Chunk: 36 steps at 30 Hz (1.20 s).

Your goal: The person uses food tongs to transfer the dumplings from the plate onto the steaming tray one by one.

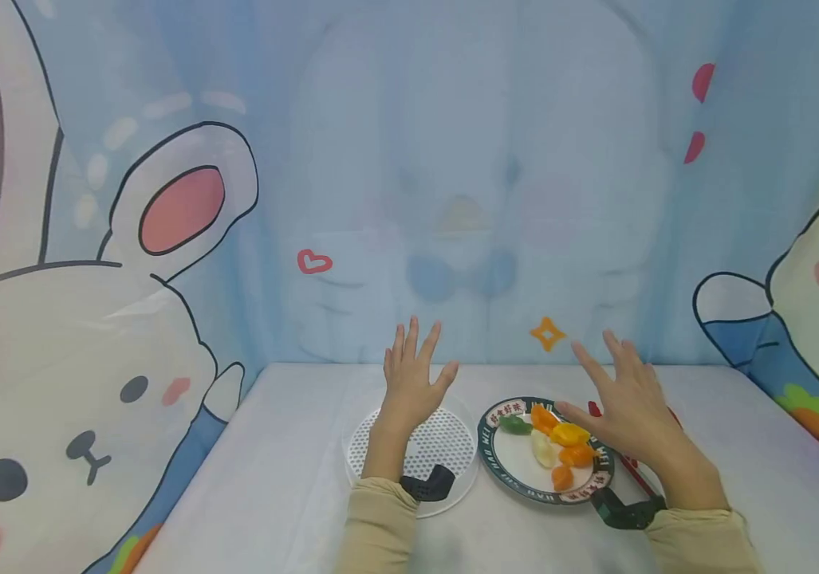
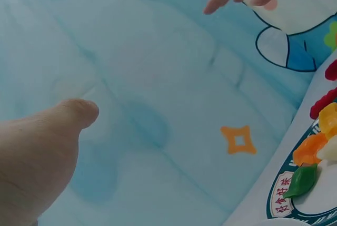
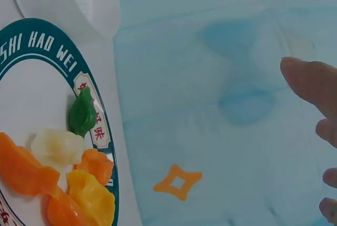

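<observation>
Both hands are raised above the table with spread fingers and hold nothing. The left hand (image 1: pixel 409 391) hovers over a round white perforated tray (image 1: pixel 445 442). The right hand (image 1: pixel 628 402) is above the right side of a plate (image 1: pixel 486 450) with a dark green, lettered rim. On the plate lie several small dumpling-like pieces: a green one (image 1: pixel 515 425), a pale one (image 1: pixel 543 449), a yellow one (image 1: pixel 570 434) and orange ones (image 1: pixel 562 478). Red pieces (image 2: pixel 324 103) lie beyond the plate in the left wrist view; the right hand partly hides them in the head view.
A thin dark red stick (image 1: pixel 639 477) lies to the right of the plate, partly behind the right forearm. A white cloth (image 1: pixel 294 462) covers the table. Behind it hangs a blue curtain (image 1: pixel 380 159) with cartoon rabbits. A dark camera mount (image 1: pixel 431 484) sits at the left wrist.
</observation>
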Each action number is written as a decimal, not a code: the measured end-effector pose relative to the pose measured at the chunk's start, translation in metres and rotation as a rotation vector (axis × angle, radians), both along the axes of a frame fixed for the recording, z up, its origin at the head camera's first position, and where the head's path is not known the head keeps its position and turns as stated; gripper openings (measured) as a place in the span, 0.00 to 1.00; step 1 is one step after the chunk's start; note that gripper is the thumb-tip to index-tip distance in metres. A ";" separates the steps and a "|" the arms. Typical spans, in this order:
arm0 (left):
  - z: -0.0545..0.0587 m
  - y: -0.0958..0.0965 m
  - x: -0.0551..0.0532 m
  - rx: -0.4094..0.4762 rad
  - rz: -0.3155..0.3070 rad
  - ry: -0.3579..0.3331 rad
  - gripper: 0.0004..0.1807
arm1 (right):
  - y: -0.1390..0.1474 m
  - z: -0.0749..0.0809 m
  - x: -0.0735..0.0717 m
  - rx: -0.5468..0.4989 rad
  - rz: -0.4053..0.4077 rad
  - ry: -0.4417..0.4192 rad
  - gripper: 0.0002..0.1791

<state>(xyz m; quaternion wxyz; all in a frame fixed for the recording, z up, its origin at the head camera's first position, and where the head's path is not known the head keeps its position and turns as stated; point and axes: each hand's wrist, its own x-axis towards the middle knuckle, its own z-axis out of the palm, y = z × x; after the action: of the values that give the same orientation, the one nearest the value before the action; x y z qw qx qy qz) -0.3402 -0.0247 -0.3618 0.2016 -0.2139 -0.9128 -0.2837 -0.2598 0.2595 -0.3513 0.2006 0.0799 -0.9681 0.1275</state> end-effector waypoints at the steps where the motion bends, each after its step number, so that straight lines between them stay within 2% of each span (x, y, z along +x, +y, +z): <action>1: 0.000 0.000 0.000 0.000 0.001 -0.005 0.35 | 0.000 0.000 0.000 0.002 0.000 -0.012 0.52; 5: -0.001 -0.003 -0.001 0.001 -0.004 -0.036 0.35 | 0.005 -0.004 -0.002 0.032 -0.013 -0.080 0.52; 10: -0.013 -0.012 -0.006 0.033 -0.024 -0.140 0.36 | 0.024 -0.023 -0.004 0.057 -0.066 -0.269 0.54; 13: -0.023 -0.024 -0.011 0.041 0.002 -0.227 0.37 | 0.034 -0.036 -0.009 0.039 -0.087 -0.409 0.59; 18: -0.035 -0.043 -0.023 0.058 0.050 -0.336 0.38 | 0.048 -0.051 -0.021 -0.014 -0.098 -0.542 0.66; 25: -0.050 -0.060 -0.034 0.112 0.075 -0.402 0.40 | 0.061 -0.064 -0.035 -0.052 -0.122 -0.726 0.70; 31: -0.058 -0.070 -0.033 0.083 0.173 -0.437 0.35 | 0.057 -0.073 -0.040 -0.118 -0.093 -0.792 0.70; 36: -0.055 -0.081 -0.027 0.139 0.261 -0.516 0.29 | 0.054 -0.065 -0.039 -0.121 -0.078 -0.741 0.63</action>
<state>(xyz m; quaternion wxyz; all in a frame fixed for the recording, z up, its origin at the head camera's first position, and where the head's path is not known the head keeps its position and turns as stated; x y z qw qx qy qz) -0.3672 -0.1058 -0.4169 0.0119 -0.0013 -0.9319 -0.3624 -0.2984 0.3139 -0.4166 -0.1540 -0.0204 -0.9680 0.1970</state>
